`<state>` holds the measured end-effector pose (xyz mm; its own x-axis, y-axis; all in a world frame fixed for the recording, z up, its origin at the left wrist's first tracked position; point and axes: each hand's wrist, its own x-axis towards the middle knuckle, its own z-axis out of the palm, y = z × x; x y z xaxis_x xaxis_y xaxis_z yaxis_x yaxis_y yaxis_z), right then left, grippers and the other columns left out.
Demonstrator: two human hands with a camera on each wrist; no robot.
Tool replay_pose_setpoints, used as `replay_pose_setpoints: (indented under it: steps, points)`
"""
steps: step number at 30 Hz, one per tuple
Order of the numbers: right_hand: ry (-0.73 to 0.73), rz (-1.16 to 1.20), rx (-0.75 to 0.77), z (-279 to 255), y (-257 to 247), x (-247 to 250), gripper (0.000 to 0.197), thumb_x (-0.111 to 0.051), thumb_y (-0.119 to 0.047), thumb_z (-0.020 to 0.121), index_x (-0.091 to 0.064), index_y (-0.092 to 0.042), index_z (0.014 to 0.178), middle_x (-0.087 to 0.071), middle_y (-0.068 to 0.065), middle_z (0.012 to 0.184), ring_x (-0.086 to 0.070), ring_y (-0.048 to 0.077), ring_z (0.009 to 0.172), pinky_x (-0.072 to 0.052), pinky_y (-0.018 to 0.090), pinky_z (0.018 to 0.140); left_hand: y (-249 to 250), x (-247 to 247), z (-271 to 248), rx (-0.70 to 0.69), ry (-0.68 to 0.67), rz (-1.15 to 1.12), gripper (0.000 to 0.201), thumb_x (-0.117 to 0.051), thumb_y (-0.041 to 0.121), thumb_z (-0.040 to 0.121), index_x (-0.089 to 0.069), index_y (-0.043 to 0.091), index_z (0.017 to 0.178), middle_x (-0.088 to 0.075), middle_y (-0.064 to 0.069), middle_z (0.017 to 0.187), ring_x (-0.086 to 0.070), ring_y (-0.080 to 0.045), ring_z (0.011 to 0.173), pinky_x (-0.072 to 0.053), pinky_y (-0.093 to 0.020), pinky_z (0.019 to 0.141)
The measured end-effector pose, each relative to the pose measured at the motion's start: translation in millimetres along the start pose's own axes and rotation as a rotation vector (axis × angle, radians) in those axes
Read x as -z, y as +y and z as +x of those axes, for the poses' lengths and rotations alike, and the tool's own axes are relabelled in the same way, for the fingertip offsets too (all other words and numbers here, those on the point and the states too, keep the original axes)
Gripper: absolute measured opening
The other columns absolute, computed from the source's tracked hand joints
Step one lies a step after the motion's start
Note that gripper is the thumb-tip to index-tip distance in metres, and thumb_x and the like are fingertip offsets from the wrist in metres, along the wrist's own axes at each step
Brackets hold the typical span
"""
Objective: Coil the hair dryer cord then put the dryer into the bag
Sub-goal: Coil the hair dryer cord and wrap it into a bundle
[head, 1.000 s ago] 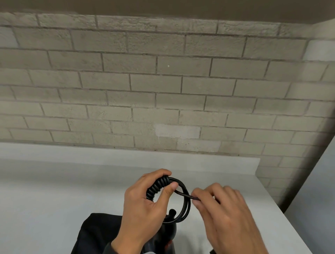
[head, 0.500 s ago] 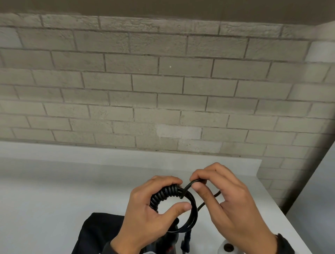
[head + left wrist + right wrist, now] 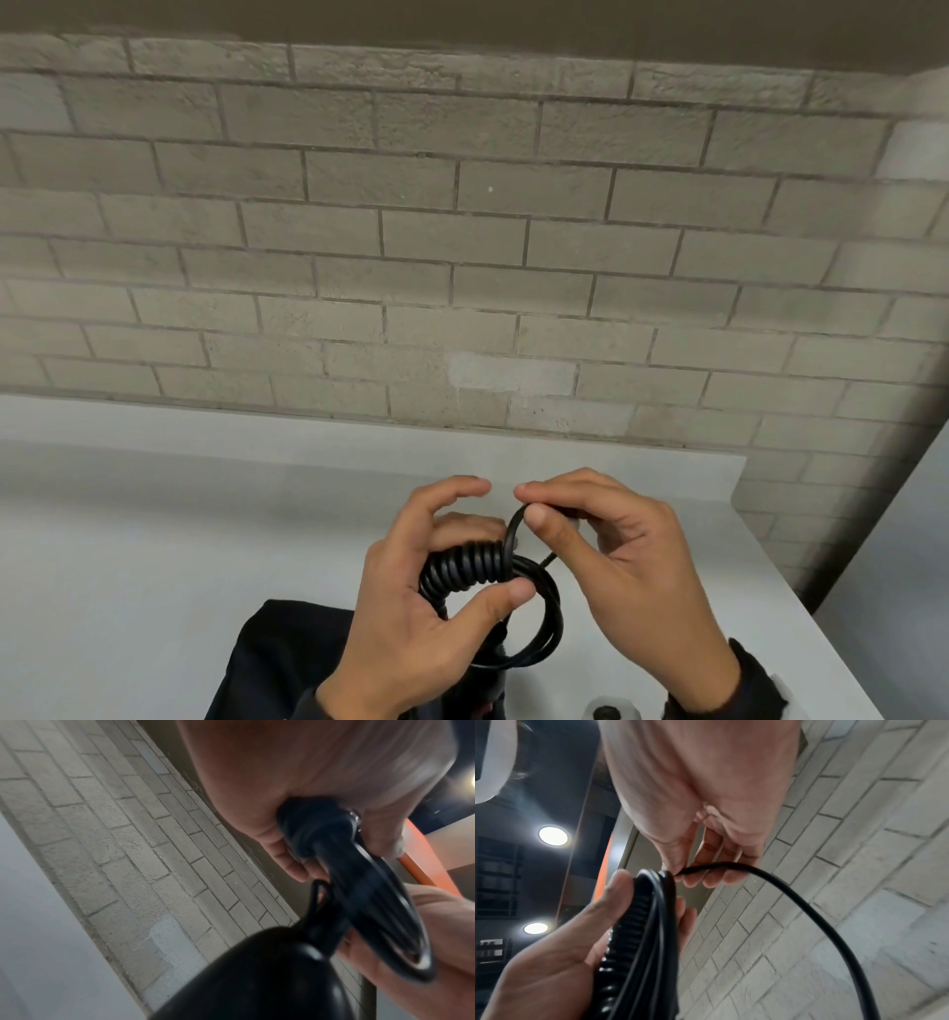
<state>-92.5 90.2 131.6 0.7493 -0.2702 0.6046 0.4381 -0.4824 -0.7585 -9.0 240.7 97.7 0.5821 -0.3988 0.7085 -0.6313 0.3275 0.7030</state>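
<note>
My left hand (image 3: pixel 436 596) holds the black cord coil (image 3: pixel 472 565), thumb pressing the loops (image 3: pixel 544 632) from the front, above the white counter. My right hand (image 3: pixel 606 555) pinches the free cord strand (image 3: pixel 513 529) between thumb and forefinger just above the coil's right end. In the right wrist view the strand (image 3: pixel 795 898) arcs away from the pinch past the coil (image 3: pixel 641 933). The dryer's black body (image 3: pixel 257 973) hangs below the coil in the left wrist view; in the head view it is mostly hidden under my left hand. The black bag (image 3: pixel 287 663) lies on the counter beneath my left wrist.
The white counter (image 3: pixel 154 539) runs left and ends at a right edge near my right arm. A grey brick wall (image 3: pixel 462 257) rises behind it. A small white object with a dark hole (image 3: pixel 608 712) sits at the bottom edge.
My right hand has lifted the free strand from the right side of the coil up over its top. The left hand has shifted slightly right and up, index finger now raised off the coil.
</note>
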Motion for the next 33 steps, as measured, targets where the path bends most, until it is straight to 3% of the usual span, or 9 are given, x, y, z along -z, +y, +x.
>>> replay_pose_setpoints:
  steps: [3, 6, 12, 15, 18, 23, 26, 29, 33]
  points:
    - [-0.022, 0.043, -0.057, -4, 8, -4, 0.011, -0.067, -0.029, 0.087, -0.076, -0.030, 0.094, -0.073, -0.001, 0.090, -0.067, 0.023, 0.091, -0.053, 0.039, 0.084, -1, -1, -1, -0.021, -0.001, -0.043, 0.060, -0.081, 0.040, 0.073, -0.051, 0.030, 0.124, -0.076, 0.000, 0.085, -0.073, -0.021, 0.086, -0.057, -0.026, 0.078]
    - [-0.073, 0.055, -0.112, -10, 13, -6, 0.016, -0.063, -0.023, 0.090, -0.075, -0.031, 0.097, -0.074, -0.004, 0.093, -0.068, 0.019, 0.096, -0.053, 0.032, 0.087, -2, -1, -2, -0.049, 0.013, -0.051, 0.058, -0.080, 0.035, 0.074, -0.052, 0.028, 0.124, -0.075, 0.001, 0.085, -0.073, -0.020, 0.085, -0.055, -0.023, 0.078]
    - [-0.184, 0.267, -0.175, -26, 15, -6, 0.045, -0.064, -0.052, 0.084, -0.069, -0.020, 0.115, -0.071, 0.005, 0.105, -0.067, 0.016, 0.101, -0.048, 0.021, 0.087, -5, 0, -1, -0.084, 0.041, -0.007, 0.034, -0.071, 0.045, 0.082, -0.067, 0.023, 0.107, -0.073, 0.010, 0.090, -0.072, -0.010, 0.082, -0.052, -0.013, 0.075]
    - [-0.219, 0.175, -0.194, -31, 12, -6, 0.032, -0.076, -0.033, 0.080, -0.069, -0.027, 0.111, -0.070, 0.001, 0.098, -0.067, 0.016, 0.094, -0.048, 0.022, 0.085, -6, -1, -1, -0.074, 0.041, 0.014, 0.029, -0.070, 0.045, 0.083, -0.070, 0.023, 0.102, -0.071, 0.010, 0.089, -0.070, -0.014, 0.081, -0.052, -0.016, 0.073]
    - [-0.195, 0.101, -0.233, -33, 10, -6, 0.019, -0.072, -0.013, 0.085, -0.072, -0.026, 0.098, -0.070, -0.001, 0.086, -0.066, 0.015, 0.086, -0.049, 0.025, 0.082, -8, -3, 0, -0.067, 0.036, 0.032, 0.026, -0.069, 0.046, 0.084, -0.069, 0.026, 0.100, -0.068, 0.012, 0.088, -0.068, -0.016, 0.080, -0.050, -0.016, 0.073]
    - [-0.190, -0.023, -0.262, -28, 7, -3, 0.008, -0.071, -0.025, 0.086, -0.071, -0.026, 0.094, -0.068, 0.004, 0.084, -0.062, 0.019, 0.086, -0.048, 0.045, 0.089, -8, -7, -1, -0.033, 0.040, 0.070, 0.025, -0.067, 0.050, 0.083, -0.068, 0.031, 0.099, -0.067, 0.012, 0.091, -0.067, -0.016, 0.084, -0.049, -0.014, 0.075]
    - [-0.175, -0.002, -0.276, -27, 4, -3, 0.022, -0.075, -0.024, 0.082, -0.069, -0.031, 0.101, -0.072, 0.002, 0.089, -0.065, 0.018, 0.093, -0.046, 0.042, 0.095, -7, -9, -1, 0.003, 0.060, 0.054, 0.025, -0.068, 0.052, 0.082, -0.068, 0.033, 0.099, -0.069, 0.009, 0.092, -0.069, -0.015, 0.085, -0.050, -0.013, 0.075]
    - [-0.112, 0.054, -0.313, -28, 3, -7, 0.045, -0.080, -0.025, 0.074, -0.060, -0.045, 0.109, -0.073, 0.004, 0.082, -0.068, 0.015, 0.093, -0.037, 0.035, 0.105, -7, -8, -2, 0.041, 0.053, -0.006, 0.021, -0.072, 0.038, 0.079, -0.069, 0.031, 0.099, -0.073, 0.005, 0.093, -0.072, -0.016, 0.085, -0.053, -0.016, 0.076]
    - [-0.079, 0.096, -0.315, -29, 2, -10, 0.053, -0.083, -0.023, 0.071, -0.055, -0.050, 0.107, -0.075, 0.003, 0.082, -0.068, 0.013, 0.093, -0.034, 0.037, 0.107, -4, -9, -2, 0.074, 0.038, -0.066, 0.018, -0.071, 0.031, 0.079, -0.069, 0.028, 0.097, -0.074, -0.003, 0.093, -0.073, -0.019, 0.082, -0.055, -0.021, 0.075]
